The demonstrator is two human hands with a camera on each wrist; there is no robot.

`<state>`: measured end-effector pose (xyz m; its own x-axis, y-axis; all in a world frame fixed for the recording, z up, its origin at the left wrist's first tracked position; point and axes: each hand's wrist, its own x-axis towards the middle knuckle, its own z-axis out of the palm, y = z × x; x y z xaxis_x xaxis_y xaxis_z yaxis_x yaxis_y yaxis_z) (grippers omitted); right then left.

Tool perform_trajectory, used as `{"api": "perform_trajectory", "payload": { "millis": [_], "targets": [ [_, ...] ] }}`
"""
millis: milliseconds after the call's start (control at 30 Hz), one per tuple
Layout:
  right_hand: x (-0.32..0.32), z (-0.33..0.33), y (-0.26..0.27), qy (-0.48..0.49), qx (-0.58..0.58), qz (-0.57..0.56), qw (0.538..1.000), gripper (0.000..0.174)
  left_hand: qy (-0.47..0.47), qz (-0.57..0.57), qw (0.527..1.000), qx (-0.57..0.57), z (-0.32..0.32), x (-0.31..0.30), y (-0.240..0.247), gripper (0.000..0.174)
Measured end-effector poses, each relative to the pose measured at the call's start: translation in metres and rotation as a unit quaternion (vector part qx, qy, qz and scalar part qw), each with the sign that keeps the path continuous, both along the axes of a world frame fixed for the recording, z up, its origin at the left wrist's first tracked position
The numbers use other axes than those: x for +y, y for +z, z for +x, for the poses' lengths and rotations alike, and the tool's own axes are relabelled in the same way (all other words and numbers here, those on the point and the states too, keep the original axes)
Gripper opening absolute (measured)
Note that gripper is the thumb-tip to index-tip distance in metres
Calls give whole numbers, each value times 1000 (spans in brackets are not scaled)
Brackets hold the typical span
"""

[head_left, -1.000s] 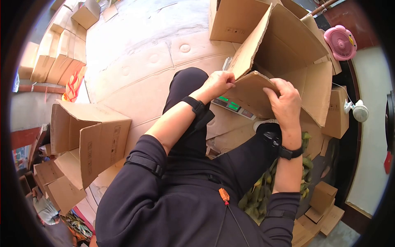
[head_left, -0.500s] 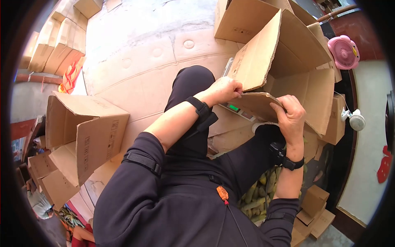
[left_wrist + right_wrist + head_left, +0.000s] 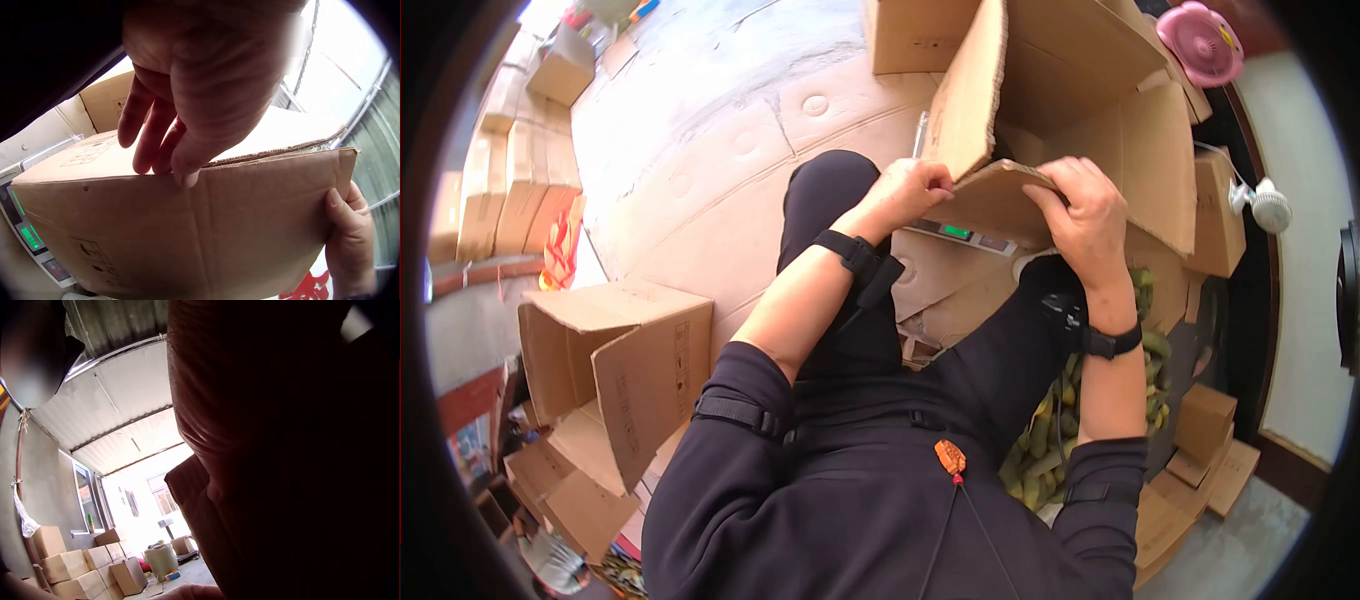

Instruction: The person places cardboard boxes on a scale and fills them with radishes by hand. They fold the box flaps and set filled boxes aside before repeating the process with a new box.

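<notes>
A large open cardboard box (image 3: 1075,70) stands tilted in front of me in the head view, its flaps spread. My left hand (image 3: 905,195) pinches the near flap (image 3: 1000,205) at its left end, beside the upright side flap (image 3: 970,95). In the left wrist view, the left thumb lies on the flap's outer face, with the fingers over the top edge. My right hand (image 3: 1085,215) grips the same flap's right end, thumb on the near side. A scale with a green display (image 3: 957,231) shows beneath the flap. The right wrist view is mostly dark hand and cardboard.
Another open box (image 3: 650,370) lies at the left. A heap of green, elongated produce (image 3: 1040,445) is beside my right leg. A pink fan (image 3: 1200,42) and a small white fan (image 3: 1268,208) stand at the right. Stacked cartons (image 3: 520,190) line the far left.
Both hands keep hold of the near flap. It now covers more of the scale's display than a second ago. The head view has shifted, moving the box leftward and upward in the picture.
</notes>
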<state>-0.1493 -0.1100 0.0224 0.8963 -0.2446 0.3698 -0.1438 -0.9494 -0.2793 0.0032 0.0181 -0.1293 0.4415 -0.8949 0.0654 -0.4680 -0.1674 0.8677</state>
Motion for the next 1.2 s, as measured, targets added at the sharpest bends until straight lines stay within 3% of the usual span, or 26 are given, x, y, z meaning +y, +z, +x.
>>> {"api": "perform_trajectory", "payload": {
  "millis": [167,267,400,467,500,533,600,700,933,1200],
  "targets": [
    [-5,-8,1,8,-73,40,997,12,16,-1,1000,23,-5,-2,0,11],
    [-10,-22,11,20,-183,69,980,13,21,-2,1000,14,-5,-1,2,10],
    [-23,-69,26,-69,-248,38,965,7,7,-25,998,59,-1,-4,-9,11],
    [-41,-104,11,-134,-285,91,945,6,-39,-24,997,55,-11,-13,-10,11],
    [-47,-123,5,-171,-292,110,935,7,0,-19,1000,17,5,-4,-20,10],
    [-48,-142,0,-199,-288,101,931,7,20,-23,997,67,6,-5,-25,9],
    [-48,-179,-11,-296,-311,239,871,8,32,-35,986,162,4,-5,-15,10],
    [-50,-237,-45,-360,-330,259,833,10,40,-56,983,171,1,-7,-9,8],
    [-7,-357,-175,-546,-200,271,767,14,68,-49,980,180,1,-10,-13,16],
    [116,-417,-295,-598,45,386,701,17,68,-52,981,176,-7,-9,-1,21]
  ]
}}
